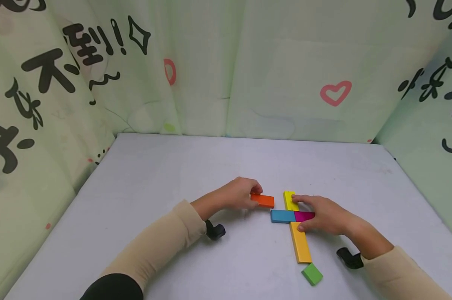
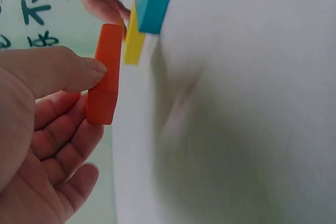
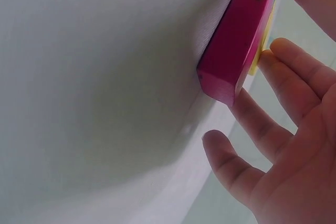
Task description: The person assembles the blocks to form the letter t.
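My left hand (image 1: 239, 194) pinches a red-orange block (image 1: 265, 201) between thumb and fingers; the left wrist view shows this block (image 2: 107, 69) above the white surface. To its right, a blue block (image 1: 282, 216) and a magenta block (image 1: 303, 216) lie end to end. Beyond them is a yellow block (image 1: 290, 201), and on the near side an amber block (image 1: 301, 245) extends towards me. My right hand (image 1: 326, 214) spreads over the magenta block, its index finger touching the yellow block and its thumb at the amber one. In the right wrist view its fingers look loosely extended.
A green block (image 1: 312, 274) sits turned at an angle by the near end of the amber block. All of this is on a white table (image 1: 166, 166). Pale green printed curtains (image 1: 271, 75) hang along the back and both sides.
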The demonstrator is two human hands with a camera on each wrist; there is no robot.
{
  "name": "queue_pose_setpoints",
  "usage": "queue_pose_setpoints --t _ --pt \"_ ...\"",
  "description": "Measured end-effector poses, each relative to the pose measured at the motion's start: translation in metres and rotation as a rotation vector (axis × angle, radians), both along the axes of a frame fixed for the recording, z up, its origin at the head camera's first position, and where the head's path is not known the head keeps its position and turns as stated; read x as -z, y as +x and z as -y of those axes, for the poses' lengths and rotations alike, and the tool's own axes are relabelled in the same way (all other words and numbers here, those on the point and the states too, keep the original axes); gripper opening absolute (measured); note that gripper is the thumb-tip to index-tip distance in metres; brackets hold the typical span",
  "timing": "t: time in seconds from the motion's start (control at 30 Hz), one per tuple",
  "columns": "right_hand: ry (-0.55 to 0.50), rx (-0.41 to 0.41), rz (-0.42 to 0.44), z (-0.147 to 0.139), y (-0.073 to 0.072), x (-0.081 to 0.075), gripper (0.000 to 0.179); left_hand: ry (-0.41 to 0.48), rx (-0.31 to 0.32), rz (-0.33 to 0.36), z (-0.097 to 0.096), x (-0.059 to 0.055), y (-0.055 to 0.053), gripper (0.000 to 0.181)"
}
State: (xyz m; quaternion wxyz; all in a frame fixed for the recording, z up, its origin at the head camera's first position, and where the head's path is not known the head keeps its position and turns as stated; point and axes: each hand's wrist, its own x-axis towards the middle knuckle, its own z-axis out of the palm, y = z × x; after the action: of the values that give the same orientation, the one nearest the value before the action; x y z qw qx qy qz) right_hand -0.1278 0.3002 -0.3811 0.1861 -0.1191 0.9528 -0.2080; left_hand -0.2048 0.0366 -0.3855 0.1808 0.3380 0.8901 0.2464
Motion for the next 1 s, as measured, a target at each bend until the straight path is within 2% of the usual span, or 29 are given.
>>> queue_pose_setpoints --t 0.17,0.4,0.57,0.77,1.0 --pt "-0.003 0.001 -0.004 0.0 0.001 0.0 0.087 -0.014 0.067 -0.016 -0.009 -0.008 0.017 0.032" --pt "-0.022 -0.004 -0.004 -0.001 0.001 0.0 0.084 0.004 0.147 -0.01 -0.018 -0.013 0.043 0.033" --pt "-0.027 -0.009 -0.007 -0.001 0.001 -0.001 0.083 0.009 0.205 -0.035 -0.025 -0.017 0.06 0.032" --pt "-0.03 -0.019 -0.012 -0.001 0.001 -0.002 0.083 0.022 0.293 -0.065 -0.034 -0.018 0.075 0.031" --pt "-0.029 -0.042 -0.033 -0.002 0.0 -0.001 0.081 0.037 0.35 -0.086 -0.049 -0.016 0.089 0.033"
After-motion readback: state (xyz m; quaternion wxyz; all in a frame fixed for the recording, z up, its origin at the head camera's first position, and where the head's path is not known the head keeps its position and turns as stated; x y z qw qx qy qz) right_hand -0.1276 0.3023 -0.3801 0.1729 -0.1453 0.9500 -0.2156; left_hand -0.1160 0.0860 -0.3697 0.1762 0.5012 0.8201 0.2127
